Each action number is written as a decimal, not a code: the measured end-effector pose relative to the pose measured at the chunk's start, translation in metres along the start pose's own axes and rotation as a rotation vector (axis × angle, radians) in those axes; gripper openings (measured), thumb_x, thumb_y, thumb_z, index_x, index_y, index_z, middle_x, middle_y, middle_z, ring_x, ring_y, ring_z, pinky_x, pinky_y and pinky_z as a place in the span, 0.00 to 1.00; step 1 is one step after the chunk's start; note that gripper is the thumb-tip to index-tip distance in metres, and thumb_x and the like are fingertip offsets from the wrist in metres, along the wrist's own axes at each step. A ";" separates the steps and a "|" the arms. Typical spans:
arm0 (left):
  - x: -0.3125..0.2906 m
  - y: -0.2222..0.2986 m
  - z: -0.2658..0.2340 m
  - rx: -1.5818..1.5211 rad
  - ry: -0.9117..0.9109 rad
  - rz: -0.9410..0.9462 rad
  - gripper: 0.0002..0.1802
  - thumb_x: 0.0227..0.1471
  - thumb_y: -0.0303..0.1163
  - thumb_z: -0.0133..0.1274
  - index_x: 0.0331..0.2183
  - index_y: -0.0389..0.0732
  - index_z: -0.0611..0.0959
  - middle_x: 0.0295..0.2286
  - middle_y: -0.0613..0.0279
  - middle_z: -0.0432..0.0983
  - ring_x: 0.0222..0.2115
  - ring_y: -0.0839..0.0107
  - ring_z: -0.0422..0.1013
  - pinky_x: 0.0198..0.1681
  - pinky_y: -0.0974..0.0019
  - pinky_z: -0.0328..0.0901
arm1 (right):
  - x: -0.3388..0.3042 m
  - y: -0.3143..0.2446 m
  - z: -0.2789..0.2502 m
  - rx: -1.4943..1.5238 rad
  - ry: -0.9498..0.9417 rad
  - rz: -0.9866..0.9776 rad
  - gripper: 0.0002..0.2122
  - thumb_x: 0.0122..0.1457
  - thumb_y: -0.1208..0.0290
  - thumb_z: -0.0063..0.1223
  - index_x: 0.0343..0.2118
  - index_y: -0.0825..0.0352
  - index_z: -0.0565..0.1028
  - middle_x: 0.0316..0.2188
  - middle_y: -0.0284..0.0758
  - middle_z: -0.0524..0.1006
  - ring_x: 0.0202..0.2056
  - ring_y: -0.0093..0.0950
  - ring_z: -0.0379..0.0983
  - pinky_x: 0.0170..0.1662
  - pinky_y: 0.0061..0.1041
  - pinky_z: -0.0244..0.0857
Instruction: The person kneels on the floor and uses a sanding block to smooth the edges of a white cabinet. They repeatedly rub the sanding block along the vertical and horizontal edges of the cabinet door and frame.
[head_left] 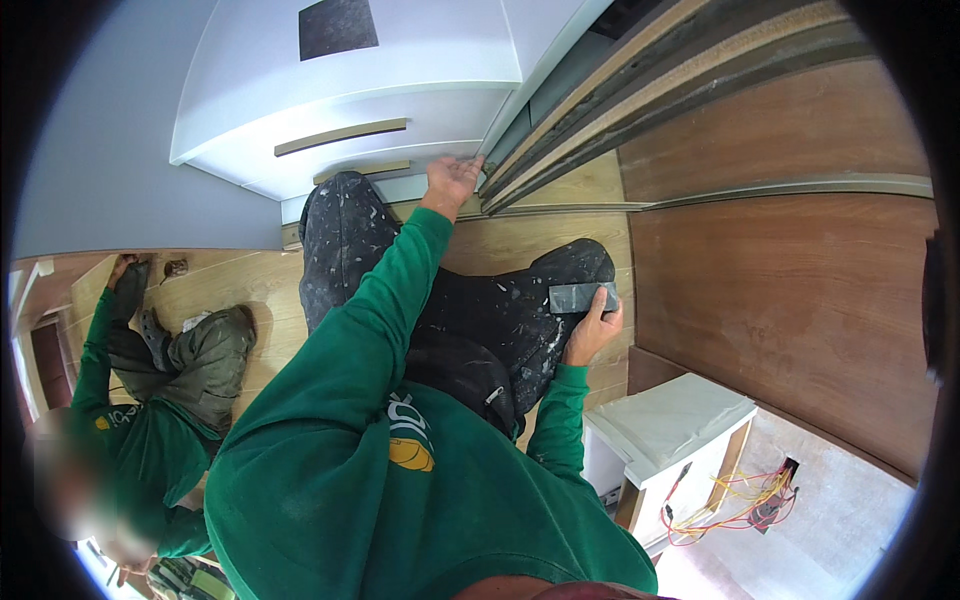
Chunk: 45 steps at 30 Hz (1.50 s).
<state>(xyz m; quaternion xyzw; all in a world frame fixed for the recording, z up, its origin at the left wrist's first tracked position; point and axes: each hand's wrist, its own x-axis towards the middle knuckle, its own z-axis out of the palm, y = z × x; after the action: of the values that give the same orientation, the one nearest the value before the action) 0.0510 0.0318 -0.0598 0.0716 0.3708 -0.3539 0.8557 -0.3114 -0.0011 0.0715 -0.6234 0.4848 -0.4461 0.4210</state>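
Note:
My left hand [455,182] reaches forward to the lower right corner of a white drawer cabinet [440,110]. Its fingers are stretched out at the cabinet's edge, beside the ends of tall leaning panels [640,95], and nothing shows in them. Over my right knee, my right hand [596,332] grips one end of a grey rectangular block [572,298], which looks like a sanding block. The thumb lies on top of it; the other fingers are partly hidden. Two long bar handles [340,137] run across the cabinet's drawer fronts.
A co-worker in a green top [130,450] sits on the wood floor [270,290] at the left. Brown wood panels [780,290] stand at the right, with a metal track [780,190] between them. Near right are a white box-shaped unit [670,420] and loose red and yellow wires [750,500].

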 end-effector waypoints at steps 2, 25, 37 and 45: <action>-0.011 0.009 0.001 -0.009 -0.037 -0.081 0.36 0.66 0.30 0.33 0.70 0.24 0.49 0.71 0.34 0.49 0.71 0.41 0.52 0.75 0.41 0.52 | 0.000 0.006 -0.003 -0.018 0.006 -0.008 0.13 0.71 0.65 0.60 0.39 0.74 0.78 0.33 0.32 0.78 0.36 0.23 0.70 0.41 0.29 0.68; 0.002 0.010 -0.026 2.092 -0.201 0.914 0.25 0.64 0.52 0.59 0.36 0.36 0.91 0.26 0.40 0.81 0.28 0.43 0.78 0.37 0.49 0.70 | 0.002 0.004 -0.004 0.074 0.001 0.037 0.11 0.70 0.67 0.62 0.38 0.73 0.79 0.31 0.28 0.77 0.35 0.18 0.69 0.39 0.24 0.67; 0.014 0.014 -0.031 2.014 -0.239 0.852 0.24 0.60 0.52 0.62 0.37 0.39 0.92 0.25 0.47 0.84 0.26 0.57 0.79 0.36 0.55 0.71 | 0.001 0.003 -0.005 0.068 0.002 0.068 0.10 0.71 0.68 0.61 0.40 0.72 0.79 0.34 0.27 0.78 0.36 0.17 0.71 0.41 0.22 0.68; 0.009 0.011 -0.026 2.048 -0.203 0.848 0.24 0.60 0.52 0.62 0.38 0.39 0.92 0.24 0.46 0.82 0.25 0.57 0.78 0.35 0.53 0.70 | 0.002 0.001 -0.004 0.090 0.026 0.052 0.10 0.69 0.69 0.62 0.40 0.73 0.79 0.30 0.27 0.77 0.34 0.17 0.68 0.38 0.23 0.66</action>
<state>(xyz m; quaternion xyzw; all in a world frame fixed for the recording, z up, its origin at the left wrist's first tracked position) 0.0473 0.0447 -0.0861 0.8356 -0.2228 -0.1757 0.4704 -0.3150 -0.0035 0.0716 -0.5854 0.4856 -0.4644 0.4537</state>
